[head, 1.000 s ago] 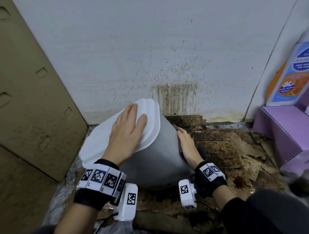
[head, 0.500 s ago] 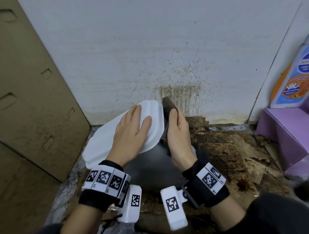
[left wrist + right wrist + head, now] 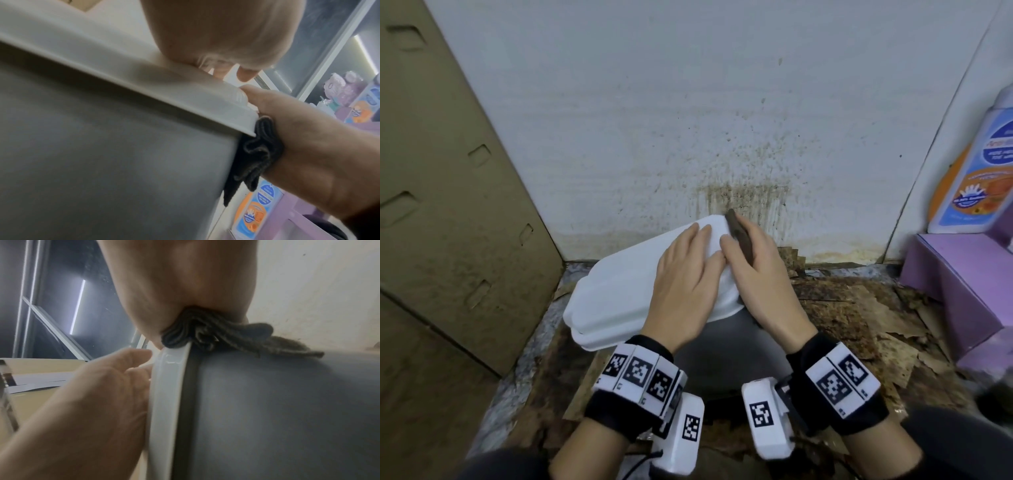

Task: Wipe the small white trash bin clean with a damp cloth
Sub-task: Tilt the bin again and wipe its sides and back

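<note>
I am wiping the bin [image 3: 726,349] at its top edge. It leans on the floor [image 3: 859,308] by the stained wall [image 3: 688,120], lid [image 3: 619,291] on and facing up toward me. My left hand [image 3: 685,284] lies flat on the lid with straight fingers [image 3: 703,233], steadying it. My right hand [image 3: 756,270] presses the dark cloth [image 3: 739,240] against the lid's far right rim; the wrist views show the cloth bunched under the palm where lid meets grey body, but I cannot tell how far the fingers curl around it. They do keep it trapped against the plastic.

Half a second ago the right hand was slightly lower along that same rim, and a second ago it was down on the bin's right side near the floor, so the stroke has travelled upward to the lid's corner, just beyond the left fingertips.

Next, I judge, the cloth should run along the rim or over the lid top. For that the left hand must shift clear while holding the tilted bin from rolling, and the pressure should stay even at the seam.
</note>
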